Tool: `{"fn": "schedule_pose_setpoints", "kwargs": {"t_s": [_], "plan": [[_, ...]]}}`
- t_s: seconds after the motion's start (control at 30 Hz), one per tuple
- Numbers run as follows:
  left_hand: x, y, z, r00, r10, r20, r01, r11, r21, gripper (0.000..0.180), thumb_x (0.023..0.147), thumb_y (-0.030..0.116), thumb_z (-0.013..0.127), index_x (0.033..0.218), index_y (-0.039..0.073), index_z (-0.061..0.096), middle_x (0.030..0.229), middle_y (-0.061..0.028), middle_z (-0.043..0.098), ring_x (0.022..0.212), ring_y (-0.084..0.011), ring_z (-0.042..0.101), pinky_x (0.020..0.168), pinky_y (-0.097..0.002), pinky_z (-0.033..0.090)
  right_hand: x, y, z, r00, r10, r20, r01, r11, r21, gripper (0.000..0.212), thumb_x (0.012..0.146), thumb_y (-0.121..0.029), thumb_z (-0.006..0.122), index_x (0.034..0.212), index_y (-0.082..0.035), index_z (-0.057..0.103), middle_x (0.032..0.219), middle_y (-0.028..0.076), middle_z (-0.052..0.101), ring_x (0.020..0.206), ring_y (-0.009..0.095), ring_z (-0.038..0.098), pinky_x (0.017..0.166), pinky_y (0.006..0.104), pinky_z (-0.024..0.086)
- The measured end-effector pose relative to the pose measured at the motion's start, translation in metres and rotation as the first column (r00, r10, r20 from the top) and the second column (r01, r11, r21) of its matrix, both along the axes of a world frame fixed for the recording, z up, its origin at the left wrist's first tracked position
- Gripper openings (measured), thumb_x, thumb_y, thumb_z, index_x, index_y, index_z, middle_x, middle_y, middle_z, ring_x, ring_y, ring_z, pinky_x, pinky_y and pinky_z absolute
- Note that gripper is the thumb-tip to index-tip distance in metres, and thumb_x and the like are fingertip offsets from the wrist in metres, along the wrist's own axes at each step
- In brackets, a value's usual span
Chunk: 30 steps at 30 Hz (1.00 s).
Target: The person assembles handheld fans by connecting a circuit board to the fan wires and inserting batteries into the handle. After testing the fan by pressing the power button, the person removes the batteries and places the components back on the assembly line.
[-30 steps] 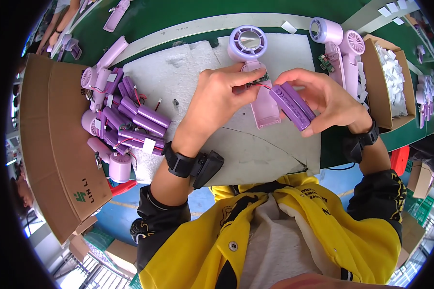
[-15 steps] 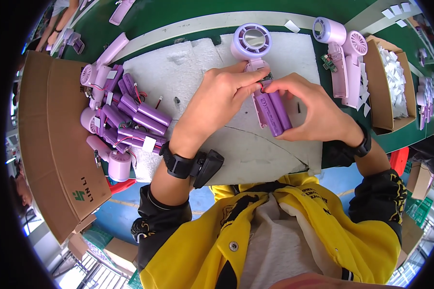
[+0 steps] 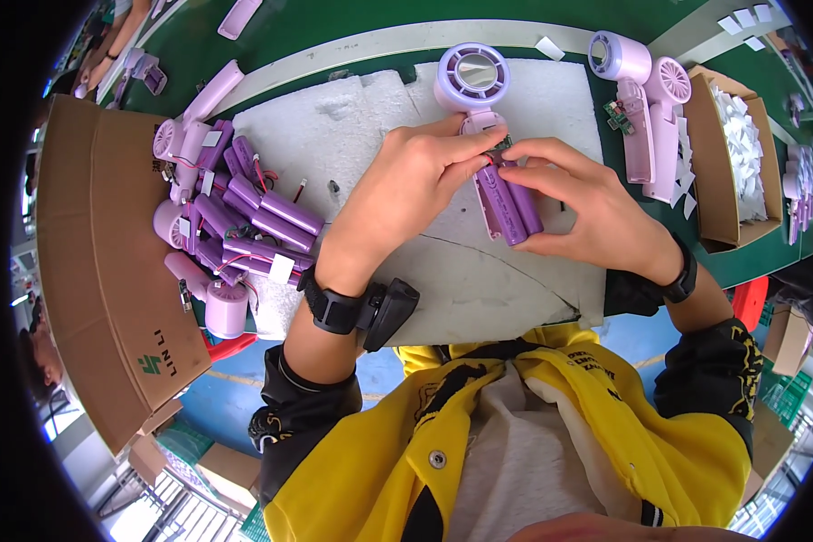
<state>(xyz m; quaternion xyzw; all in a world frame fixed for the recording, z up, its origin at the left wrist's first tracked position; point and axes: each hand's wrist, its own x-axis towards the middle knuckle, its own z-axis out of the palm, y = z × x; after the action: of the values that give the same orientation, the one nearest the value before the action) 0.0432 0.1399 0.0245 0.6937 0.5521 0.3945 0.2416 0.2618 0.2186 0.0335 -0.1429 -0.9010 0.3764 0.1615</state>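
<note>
A lilac handheld fan (image 3: 443, 88) lies face up on the white foam sheet (image 3: 357, 117), its handle shell opened. My left hand (image 3: 406, 181) pinches the upper handle close to the circuit board (image 3: 506, 143), thumb and index finger pressed by a red wire. With its fingers on the upper end and thumb near the lower end, my right hand (image 3: 583, 203) grips a purple two-cell battery pack (image 3: 519, 212). The pack lies along the handle shell and partly covers it. How deep it sits in the shell I cannot tell.
Wired purple battery packs (image 3: 266, 217) and fan parts are heaped at the left, beside a large cardboard box (image 3: 108, 262). To the right are more lilac fans (image 3: 667, 126) and a cardboard box (image 3: 712, 212) of white pieces. A co-worker's arm (image 3: 117, 45) shows at the far left.
The battery pack has shifted slightly up and left along the handle. My right fingers have moved onto its upper end, while my left hand has kept its place.
</note>
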Motion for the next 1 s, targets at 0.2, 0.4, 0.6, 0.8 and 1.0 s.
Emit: {"fn": "schedule_pose_setpoints", "kwargs": {"t_s": [0.2, 0.4, 0.6, 0.8, 1.0], "plan": [[-0.001, 0.0, 0.001, 1.0, -0.016, -0.019, 0.016, 1.0, -0.011, 0.029, 0.088, 0.004, 0.067, 0.116, 0.004, 0.067, 0.101, -0.0208, 0.067, 0.085, -0.0415, 0.064, 0.071, -0.0421, 0.052, 0.0, -0.003, -0.001, 0.999, 0.023, -0.035, -0.018, 0.99, 0.137, 0.058, 0.063, -0.004, 0.084, 0.117, -0.003, 0.064, 0.132, 0.012, 0.054, 0.104, 0.028, 0.061, 0.083, 0.0359, 0.057], [-0.002, -0.001, 0.003, 0.999, -0.036, -0.02, 0.036, 0.999, -0.023, 0.031, 0.088, 0.001, 0.065, 0.118, 0.003, 0.066, 0.103, -0.0225, 0.066, 0.086, -0.0424, 0.064, 0.072, -0.0424, 0.052, -0.001, -0.006, -0.001, 0.999, 0.018, -0.035, -0.012, 0.989, 0.145, 0.055, 0.064, -0.002, 0.082, 0.115, -0.002, 0.063, 0.133, 0.012, 0.051, 0.103, 0.027, 0.059, 0.08, 0.0347, 0.057], [-0.004, -0.001, 0.0, 0.999, -0.047, -0.023, 0.047, 0.999, -0.005, 0.033, 0.087, -0.003, 0.062, 0.119, 0.002, 0.065, 0.105, -0.0232, 0.066, 0.087, -0.0432, 0.064, 0.073, -0.0428, 0.052, -0.002, -0.006, -0.001, 0.999, 0.01, -0.035, -0.005, 0.992, 0.122, 0.056, 0.064, -0.001, 0.082, 0.117, -0.002, 0.062, 0.133, 0.012, 0.05, 0.105, 0.026, 0.058, 0.081, 0.0355, 0.057], [-0.003, -0.001, 0.001, 0.999, -0.049, -0.017, 0.049, 0.999, 0.012, 0.033, 0.087, -0.003, 0.061, 0.12, 0.002, 0.065, 0.106, -0.0232, 0.066, 0.089, -0.0433, 0.064, 0.073, -0.0427, 0.052, -0.005, -0.009, -0.002, 0.999, -0.029, -0.041, 0.033, 0.993, 0.112, 0.056, 0.063, -0.001, 0.082, 0.116, -0.003, 0.063, 0.133, 0.012, 0.049, 0.105, 0.027, 0.057, 0.083, 0.0363, 0.057], [-0.003, 0.002, -0.003, 0.999, -0.045, -0.011, 0.045, 0.998, 0.036, 0.032, 0.088, -0.002, 0.062, 0.119, 0.004, 0.065, 0.106, -0.0223, 0.066, 0.087, -0.0424, 0.064, 0.072, -0.0417, 0.052, -0.006, -0.009, -0.001, 0.997, -0.05, -0.064, 0.059, 0.987, 0.152, 0.052, 0.063, -0.001, 0.083, 0.11, -0.005, 0.061, 0.131, 0.013, 0.052, 0.104, 0.028, 0.059, 0.083, 0.0367, 0.057]]}}
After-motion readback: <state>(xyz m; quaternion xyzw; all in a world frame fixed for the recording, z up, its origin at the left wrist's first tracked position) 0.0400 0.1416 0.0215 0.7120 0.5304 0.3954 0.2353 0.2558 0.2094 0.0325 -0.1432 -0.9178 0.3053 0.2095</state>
